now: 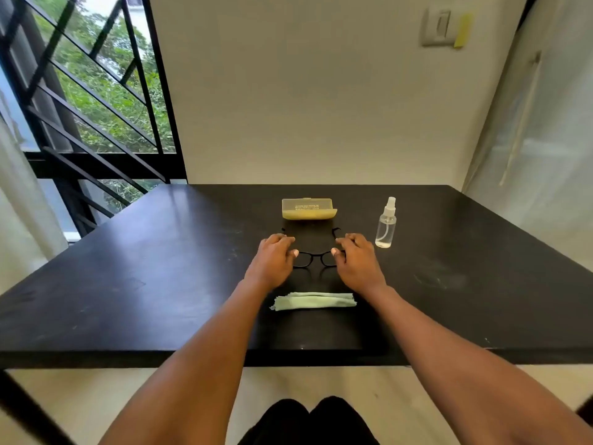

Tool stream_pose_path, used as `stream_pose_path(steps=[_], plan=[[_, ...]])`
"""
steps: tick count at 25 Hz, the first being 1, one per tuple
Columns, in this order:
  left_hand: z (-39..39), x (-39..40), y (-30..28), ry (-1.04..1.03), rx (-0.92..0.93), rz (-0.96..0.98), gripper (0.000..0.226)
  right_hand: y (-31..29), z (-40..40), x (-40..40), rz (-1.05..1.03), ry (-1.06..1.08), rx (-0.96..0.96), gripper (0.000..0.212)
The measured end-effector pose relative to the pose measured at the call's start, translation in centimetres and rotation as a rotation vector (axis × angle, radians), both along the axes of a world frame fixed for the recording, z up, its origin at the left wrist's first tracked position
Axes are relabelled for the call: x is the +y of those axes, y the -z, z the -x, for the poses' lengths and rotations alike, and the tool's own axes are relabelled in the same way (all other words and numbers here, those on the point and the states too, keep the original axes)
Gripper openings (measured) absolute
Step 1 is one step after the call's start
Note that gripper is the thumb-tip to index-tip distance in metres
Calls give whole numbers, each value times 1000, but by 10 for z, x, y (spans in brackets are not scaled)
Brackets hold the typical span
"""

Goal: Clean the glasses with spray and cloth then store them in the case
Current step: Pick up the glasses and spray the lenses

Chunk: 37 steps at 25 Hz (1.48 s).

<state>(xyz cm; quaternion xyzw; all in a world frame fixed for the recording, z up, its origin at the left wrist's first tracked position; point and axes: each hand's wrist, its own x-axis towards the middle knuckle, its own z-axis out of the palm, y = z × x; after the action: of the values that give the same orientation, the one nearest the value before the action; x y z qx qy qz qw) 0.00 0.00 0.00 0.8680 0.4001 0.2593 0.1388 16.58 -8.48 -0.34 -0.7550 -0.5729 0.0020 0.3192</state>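
Glasses (pixel 313 259), black-framed, sit on the dark surface (pixel 160 268) pretty much dead center, lenses toward the person and temples unfolded, pointing away toward the wall. Both hands are on them, one at each end of the frame. The left hand (pixel 274 260) comes in from the left with its fingers curled over the left hinge area and the thumb tip touching the frame by the left lens. The right hand (pixel 356 260) mirrors it on the other side, fingers bent over the right hinge, thumb tip against the frame by the right lens. So both look like they're gripping the frame, palms down, knuckles up. Can't tell if the glasses are lifted or just resting there.

Both forearms are bare and stretched out, angling inward from the near edge so the wrists end up close together.

Just in front of the hands, nearer the person, a pale green cloth (pixel 314 300) lies folded in a long strip. Beyond the glasses is a yellowish case (pixel 308 208), lid shut as far as I can see. Off to the right of the right hand stands a small clear spray bottle (pixel 386 223), upright, near but not touching.
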Motion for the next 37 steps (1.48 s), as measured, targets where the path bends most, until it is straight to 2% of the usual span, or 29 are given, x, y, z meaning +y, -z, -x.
stream_pose_path(steps=[6, 11, 22, 26, 31, 37], plan=[[6, 7, 5, -52, -162, 87, 34, 6, -7, 10, -21, 8, 119, 38], [2, 17, 9, -82, -294, 199, 24, 10, -13, 16, -93, 2, 222, 28], [-7, 24, 12, -97, -687, 499, 10, 5, -17, 35, -249, 127, 612, 7], [-7, 23, 10, -101, -809, 580, 12, 3, -17, 36, -291, 146, 774, 9], [-5, 23, 10, -87, -899, 578, 17, 3, -17, 39, -356, 144, 859, 8], [-9, 26, -7, -34, -1004, 451, 21, -12, -21, 42, -442, 67, 863, 10]])
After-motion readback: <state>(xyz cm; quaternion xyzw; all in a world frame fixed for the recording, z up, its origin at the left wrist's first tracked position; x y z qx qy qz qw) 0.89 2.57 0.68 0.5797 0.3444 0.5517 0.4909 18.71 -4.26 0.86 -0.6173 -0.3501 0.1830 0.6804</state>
